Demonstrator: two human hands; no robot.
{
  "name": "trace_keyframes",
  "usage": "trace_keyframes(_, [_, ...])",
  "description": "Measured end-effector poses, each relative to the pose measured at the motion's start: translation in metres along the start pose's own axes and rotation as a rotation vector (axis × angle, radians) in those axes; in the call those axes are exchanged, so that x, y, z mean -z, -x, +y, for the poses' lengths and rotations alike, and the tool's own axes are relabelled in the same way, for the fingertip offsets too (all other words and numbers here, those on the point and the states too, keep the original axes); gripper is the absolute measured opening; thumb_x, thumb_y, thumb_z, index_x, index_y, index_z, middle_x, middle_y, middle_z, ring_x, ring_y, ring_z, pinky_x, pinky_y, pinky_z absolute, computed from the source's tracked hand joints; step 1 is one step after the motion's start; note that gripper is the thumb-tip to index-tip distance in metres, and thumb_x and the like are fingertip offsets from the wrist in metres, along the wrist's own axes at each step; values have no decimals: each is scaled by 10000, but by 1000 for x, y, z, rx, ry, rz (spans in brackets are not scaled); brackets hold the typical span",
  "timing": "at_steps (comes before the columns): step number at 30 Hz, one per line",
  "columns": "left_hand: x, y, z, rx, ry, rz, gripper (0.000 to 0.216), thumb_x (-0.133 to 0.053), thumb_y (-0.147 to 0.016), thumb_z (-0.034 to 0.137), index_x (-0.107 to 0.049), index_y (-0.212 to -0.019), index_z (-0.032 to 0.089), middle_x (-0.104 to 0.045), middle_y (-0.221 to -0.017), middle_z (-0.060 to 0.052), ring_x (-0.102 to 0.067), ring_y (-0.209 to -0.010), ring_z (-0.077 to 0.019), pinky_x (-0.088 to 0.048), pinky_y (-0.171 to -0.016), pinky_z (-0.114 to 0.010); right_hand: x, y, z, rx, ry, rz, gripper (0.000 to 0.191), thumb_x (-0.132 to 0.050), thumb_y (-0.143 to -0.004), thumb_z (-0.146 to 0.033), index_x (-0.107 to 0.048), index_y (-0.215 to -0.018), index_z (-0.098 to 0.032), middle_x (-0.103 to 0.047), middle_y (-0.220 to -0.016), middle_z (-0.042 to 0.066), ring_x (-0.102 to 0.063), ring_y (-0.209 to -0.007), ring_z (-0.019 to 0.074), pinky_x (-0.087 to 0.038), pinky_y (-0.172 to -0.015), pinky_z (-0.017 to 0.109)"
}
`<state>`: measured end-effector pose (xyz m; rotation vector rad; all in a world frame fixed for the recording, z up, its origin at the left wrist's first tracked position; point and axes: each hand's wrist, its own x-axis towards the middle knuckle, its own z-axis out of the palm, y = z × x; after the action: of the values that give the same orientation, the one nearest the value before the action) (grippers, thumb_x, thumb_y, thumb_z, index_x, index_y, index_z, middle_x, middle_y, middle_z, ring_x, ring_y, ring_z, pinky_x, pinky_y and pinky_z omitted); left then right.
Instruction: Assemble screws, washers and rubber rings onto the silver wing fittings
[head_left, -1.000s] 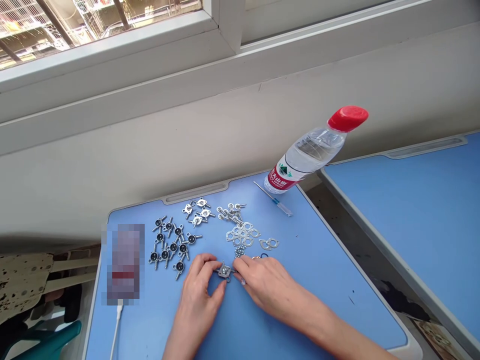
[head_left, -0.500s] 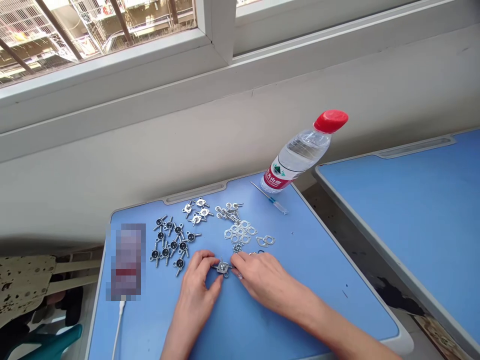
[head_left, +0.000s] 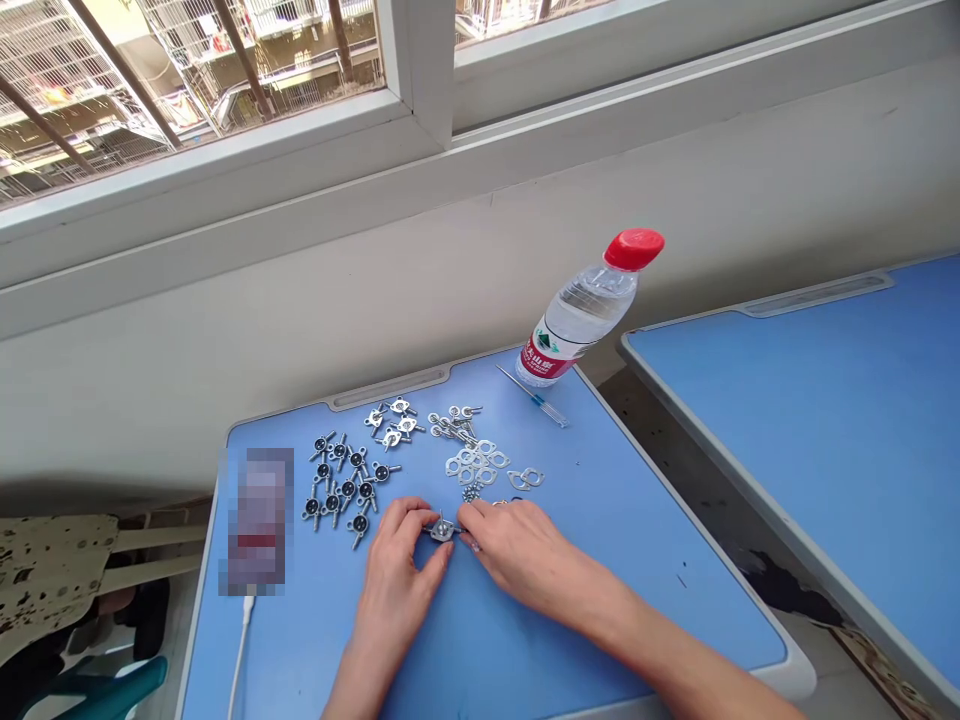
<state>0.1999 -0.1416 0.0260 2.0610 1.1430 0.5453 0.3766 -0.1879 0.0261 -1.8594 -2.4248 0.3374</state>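
Observation:
Between my hands, at the near part of the blue table, is a small metal fitting (head_left: 442, 530) with an oval flange plate on top and a thin pin standing up. My left hand (head_left: 397, 570) grips it from the left, index finger and thumb curved around its side. The closed fingertips of my right hand (head_left: 517, 550) meet its right stem; what else they pinch is hidden. Just beyond the right fingers are tiny screws (head_left: 471, 492), partly covered, and loose flat flange plates (head_left: 480, 462). Black-centred metal fittings (head_left: 348, 489) lie spread to the left.
Several plated fittings (head_left: 391, 424) and round-headed pins (head_left: 454, 422) lie farther back. A screwdriver (head_left: 532, 396) rests by a water bottle (head_left: 577, 320) with a red cap. At left is a blurred phone-like object (head_left: 259, 520) with a white cable (head_left: 240, 650). Another blue table (head_left: 810, 370) stands right.
The head view has shifted slightly. My left thumb has come up against the fitting's near side, and both hands stay around it.

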Motion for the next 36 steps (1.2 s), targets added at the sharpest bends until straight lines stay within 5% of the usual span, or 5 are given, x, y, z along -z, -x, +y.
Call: trace_keyframes(36, [-7,-1,-3,-66,-50,87,120,-536,-907,203,-654,-892,206,-652,-953,-61,-662,-851,-199,-574,-725,-322,2,0,-1,-5,-2,-51,193,-552,-827,1,-512,-843,-187,-643,-731,11,-604,-552,187,-109,-513,313])
